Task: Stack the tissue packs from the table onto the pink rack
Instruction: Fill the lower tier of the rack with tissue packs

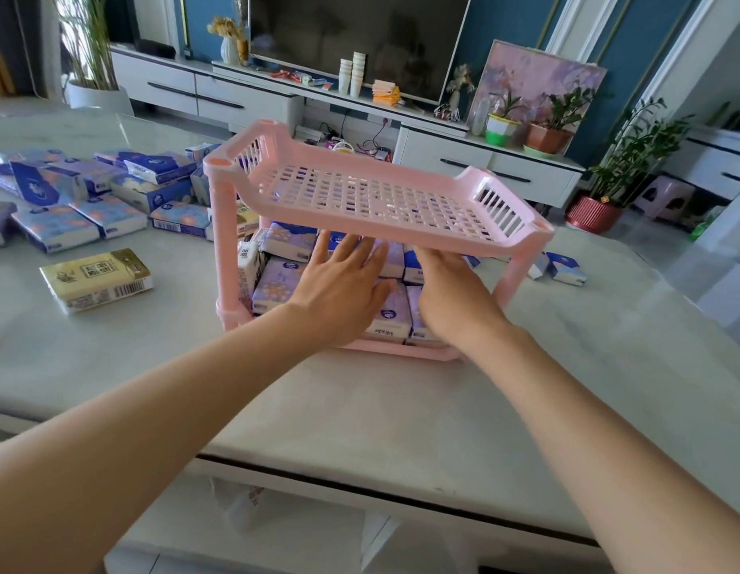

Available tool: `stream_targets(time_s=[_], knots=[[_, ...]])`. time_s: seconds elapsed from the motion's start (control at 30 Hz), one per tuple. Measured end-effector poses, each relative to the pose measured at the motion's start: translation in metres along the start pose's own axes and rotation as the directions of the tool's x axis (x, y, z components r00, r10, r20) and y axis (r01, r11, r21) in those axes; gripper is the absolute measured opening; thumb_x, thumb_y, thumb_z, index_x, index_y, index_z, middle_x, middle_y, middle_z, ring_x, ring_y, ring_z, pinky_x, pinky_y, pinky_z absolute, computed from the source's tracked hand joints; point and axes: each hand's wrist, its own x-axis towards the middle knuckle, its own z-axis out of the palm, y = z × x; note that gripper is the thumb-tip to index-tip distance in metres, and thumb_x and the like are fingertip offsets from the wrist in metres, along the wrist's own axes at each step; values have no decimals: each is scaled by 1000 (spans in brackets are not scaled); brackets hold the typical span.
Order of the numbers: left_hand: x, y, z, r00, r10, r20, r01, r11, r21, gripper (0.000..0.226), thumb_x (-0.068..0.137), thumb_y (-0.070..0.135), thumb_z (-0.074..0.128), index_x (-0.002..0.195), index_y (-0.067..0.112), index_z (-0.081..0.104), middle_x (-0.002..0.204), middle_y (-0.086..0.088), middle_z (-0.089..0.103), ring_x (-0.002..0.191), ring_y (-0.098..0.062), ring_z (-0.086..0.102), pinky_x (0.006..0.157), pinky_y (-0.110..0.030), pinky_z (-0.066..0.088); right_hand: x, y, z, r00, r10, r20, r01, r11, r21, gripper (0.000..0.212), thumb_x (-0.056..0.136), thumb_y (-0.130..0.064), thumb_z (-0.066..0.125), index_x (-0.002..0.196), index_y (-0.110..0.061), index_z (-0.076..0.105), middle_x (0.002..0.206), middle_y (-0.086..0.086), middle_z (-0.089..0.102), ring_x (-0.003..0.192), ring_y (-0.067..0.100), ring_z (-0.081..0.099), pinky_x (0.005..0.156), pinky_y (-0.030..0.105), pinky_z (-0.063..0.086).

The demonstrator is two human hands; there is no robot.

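The pale table [401, 408] bears the pink rack [372, 192], loose blue tissue packs [111, 213] and a yellow pack [97, 279].

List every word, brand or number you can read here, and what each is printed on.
"Vinda", upside down: on the front tissue pack on the lower shelf of the pink rack.
Yellow pack on the table: it carries a barcode, a QR code and print, all too small to read.
Pile of packs at left: logos and print too blurred to read.
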Motion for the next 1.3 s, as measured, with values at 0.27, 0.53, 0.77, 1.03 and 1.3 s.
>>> stream_targets(time_s=[0.27, 0.53, 0.77, 1.03, 1.3], knots=[[5, 6, 3, 997, -10, 82, 12, 1000, -28, 55, 99, 42, 18, 146, 14, 17, 154, -4, 15, 142, -20, 10, 112, -55, 9, 18, 7, 9, 992, 82, 95, -71, 991, -113, 40, 87, 2, 40, 127, -4, 42, 133, 14, 43, 122, 28, 40, 99, 35, 36], [3, 2, 8, 1000, 2, 24, -1, 998, -59, 79, 83, 54, -6, 145, 14, 22, 152, -5, 23, 140, -22, 19, 110, -55, 11, 16, 7, 9, 993, 86, 77, -75, 988, -138, 56, 88, 3, 42, 140, -8, 28, 140, 13, 37, 124, 27, 39, 95, 34, 36], [-39, 10, 1, 916, -143, -374, -14, 922, -386, 44, 93, 26, 29, 113, 1, 59, 118, -14, 60, 112, -33, 55, 101, -44, 38, -21, -14, 1, 991, -136, -6, 136, 990, -32, 64, 84, 8, 41, 143, -11, 27, 151, 6, 25, 138, 19, 23, 105, 23, 22], [-134, -36, -13, 846, 15, -533, -287, 856, -431, 24, 86, 4, 36, 100, 11, 54, 100, -2, 59, 89, -21, 58, 78, -27, 46, -65, -63, 9, 912, -403, 74, 383, 903, 193, 52, 87, 5, 39, 131, -19, 48, 135, -5, 47, 125, 6, 37, 100, 10, 22], [-146, -144, -16, 676, -444, -588, 119, 853, -508, 21, 82, 2, 40, 95, 11, 55, 92, -7, 60, 85, -12, 54, 78, -7, 38, -47, -156, 20, 851, -522, 55, 433, 758, 488, 37, 95, -11, 43, 125, -32, 50, 119, -23, 48, 112, -12, 33, 89, -8, 21]])
